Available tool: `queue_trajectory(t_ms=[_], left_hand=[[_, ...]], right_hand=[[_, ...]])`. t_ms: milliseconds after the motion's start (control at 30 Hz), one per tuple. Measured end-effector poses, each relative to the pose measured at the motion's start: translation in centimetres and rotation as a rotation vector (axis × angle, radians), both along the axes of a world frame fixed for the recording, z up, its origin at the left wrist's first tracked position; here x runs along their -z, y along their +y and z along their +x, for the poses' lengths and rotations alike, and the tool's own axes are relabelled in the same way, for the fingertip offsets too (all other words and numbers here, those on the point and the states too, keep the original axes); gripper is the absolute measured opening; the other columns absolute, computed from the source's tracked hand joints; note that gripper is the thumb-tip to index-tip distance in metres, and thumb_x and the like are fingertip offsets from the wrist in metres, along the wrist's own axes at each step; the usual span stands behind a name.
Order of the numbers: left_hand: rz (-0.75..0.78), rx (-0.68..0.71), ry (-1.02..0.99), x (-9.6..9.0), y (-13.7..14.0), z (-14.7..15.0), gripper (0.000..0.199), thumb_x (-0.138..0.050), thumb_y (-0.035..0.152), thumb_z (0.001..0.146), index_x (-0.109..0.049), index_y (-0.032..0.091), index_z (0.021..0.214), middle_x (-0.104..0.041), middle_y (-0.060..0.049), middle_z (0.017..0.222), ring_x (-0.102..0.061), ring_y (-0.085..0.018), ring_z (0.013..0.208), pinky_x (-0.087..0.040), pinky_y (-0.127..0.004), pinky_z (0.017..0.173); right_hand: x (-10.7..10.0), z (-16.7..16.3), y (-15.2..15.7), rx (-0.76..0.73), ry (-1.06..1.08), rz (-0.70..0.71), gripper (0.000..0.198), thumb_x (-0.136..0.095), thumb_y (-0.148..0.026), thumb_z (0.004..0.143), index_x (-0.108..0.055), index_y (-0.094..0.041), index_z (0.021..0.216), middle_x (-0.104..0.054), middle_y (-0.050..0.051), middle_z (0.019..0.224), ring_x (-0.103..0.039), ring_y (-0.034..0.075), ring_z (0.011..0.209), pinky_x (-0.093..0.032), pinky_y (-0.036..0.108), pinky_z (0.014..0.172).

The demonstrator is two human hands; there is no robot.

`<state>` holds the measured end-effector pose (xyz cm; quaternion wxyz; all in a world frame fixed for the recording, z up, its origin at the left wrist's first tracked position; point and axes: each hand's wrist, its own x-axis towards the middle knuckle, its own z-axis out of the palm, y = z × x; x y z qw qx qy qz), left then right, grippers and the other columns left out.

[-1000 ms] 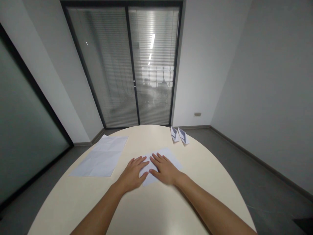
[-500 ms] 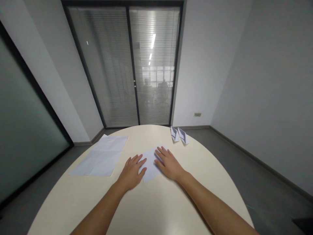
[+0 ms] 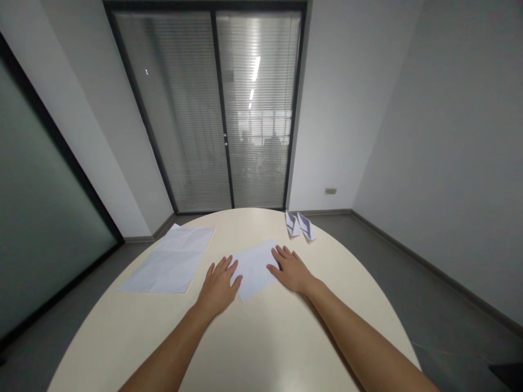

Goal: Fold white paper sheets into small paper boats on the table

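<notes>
Between my hands a white sheet of paper lies flat and slightly turned on the round table. My left hand rests at the sheet's left edge, its fingers spread. On the opposite side, my right hand has its fingers apart, with the fingertips over the sheet's right edge. Neither hand grips anything. Under the fingers, small parts of the sheet's edges are hidden.
Larger white sheets lie at the table's left side. Two folded paper pieces stand near the far right edge. Beyond the table is a glass door with blinds.
My right hand has slid to the right, uncovering more of the sheet. My left hand has shifted slightly left. The other papers stay where they were.
</notes>
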<state>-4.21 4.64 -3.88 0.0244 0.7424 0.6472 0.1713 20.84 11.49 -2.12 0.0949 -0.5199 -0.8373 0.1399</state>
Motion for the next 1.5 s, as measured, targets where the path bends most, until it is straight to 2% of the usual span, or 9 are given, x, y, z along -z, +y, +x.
queue_trajectory(t_ms=[233,500,700,867,967,1133,1300,1400,1500], left_hand=[[-0.044,0.332,-0.037,-2.1,-1.3,-0.2,0.052,-0.055,0.047,0.093,-0.052,0.031,0.143,-0.043,-0.005,0.155,-0.036,-0.026,0.146,-0.023,-0.052,0.121],[-0.062,0.181,0.003,-1.1,-0.8,-0.1,0.062,-0.054,0.058,0.091,-0.049,0.03,0.145,-0.038,-0.006,0.158,-0.029,-0.034,0.148,-0.023,-0.06,0.119],[0.007,0.135,0.022,-0.6,-0.6,-0.3,0.054,-0.051,0.055,0.094,-0.056,0.026,0.14,-0.047,-0.008,0.152,-0.038,-0.033,0.144,-0.026,-0.056,0.118],[0.105,0.143,-0.004,-1.0,-0.3,-0.7,0.034,-0.046,0.04,0.099,-0.07,0.025,0.118,-0.067,-0.007,0.132,-0.057,-0.026,0.128,-0.033,-0.05,0.115],[0.139,0.137,-0.035,-1.2,-0.2,-0.8,0.031,-0.046,0.037,0.1,-0.073,0.024,0.109,-0.071,-0.006,0.125,-0.063,-0.024,0.12,-0.038,-0.048,0.111],[0.184,0.139,-0.059,-0.9,0.0,-0.9,0.032,-0.045,0.035,0.101,-0.073,0.021,0.108,-0.074,-0.007,0.118,-0.066,-0.025,0.114,-0.043,-0.046,0.107],[0.199,0.156,-0.086,-0.9,0.0,-1.1,0.031,-0.046,0.035,0.1,-0.073,0.022,0.107,-0.075,-0.006,0.115,-0.067,-0.024,0.11,-0.048,-0.04,0.101],[0.198,0.177,-0.104,-1.1,-0.2,-1.1,0.027,-0.049,0.035,0.099,-0.073,0.024,0.106,-0.075,-0.005,0.113,-0.068,-0.023,0.108,-0.05,-0.038,0.098],[0.208,0.215,-0.089,-1.1,-0.3,-1.1,0.023,-0.061,0.036,0.091,-0.072,0.024,0.107,-0.075,-0.005,0.114,-0.068,-0.024,0.107,-0.05,-0.04,0.098]], right_hand=[[-0.8,-0.5,-0.6,0.035,0.015,0.024,0.071,-0.037,-0.054,0.099,-0.032,-0.01,0.155,-0.021,0.017,0.163,-0.015,0.035,0.151,-0.013,0.054,0.12],[0.0,0.2,-0.2,-0.141,0.075,0.036,0.07,-0.035,-0.061,0.098,-0.038,-0.019,0.153,-0.027,0.014,0.162,-0.016,0.032,0.152,-0.01,0.057,0.12],[-0.9,0.5,-0.5,-0.285,0.089,0.012,0.077,-0.052,-0.066,0.089,-0.041,-0.022,0.151,-0.031,0.015,0.16,-0.025,0.032,0.149,-0.011,0.059,0.12],[-1.2,0.5,-0.4,-0.283,0.12,0.062,0.06,-0.057,-0.055,0.091,-0.055,-0.024,0.142,-0.044,0.015,0.153,-0.038,0.033,0.143,-0.02,0.059,0.118],[-1.0,0.5,-0.3,-0.308,0.141,0.125,0.051,-0.058,-0.053,0.092,-0.062,-0.025,0.135,-0.053,0.014,0.146,-0.045,0.033,0.138,-0.026,0.058,0.115],[-0.6,0.4,0.1,-0.406,0.231,0.224,0.04,-0.056,-0.048,0.095,-0.071,-0.021,0.122,-0.067,0.013,0.13,-0.059,0.028,0.124,-0.041,0.046,0.108],[-0.7,0.3,0.2,-0.442,0.286,0.221,0.035,-0.051,-0.044,0.099,-0.073,-0.023,0.116,-0.073,0.007,0.12,-0.065,0.023,0.114,-0.046,0.037,0.102],[-1.0,0.3,0.1,-0.436,0.261,0.219,0.035,-0.045,-0.042,0.102,-0.073,-0.025,0.112,-0.074,0.006,0.115,-0.066,0.022,0.11,-0.045,0.039,0.102],[-1.2,0.4,0.1,-0.391,0.197,0.239,0.033,-0.043,-0.042,0.103,-0.073,-0.027,0.109,-0.075,0.006,0.111,-0.066,0.023,0.107,-0.032,0.052,0.111]])
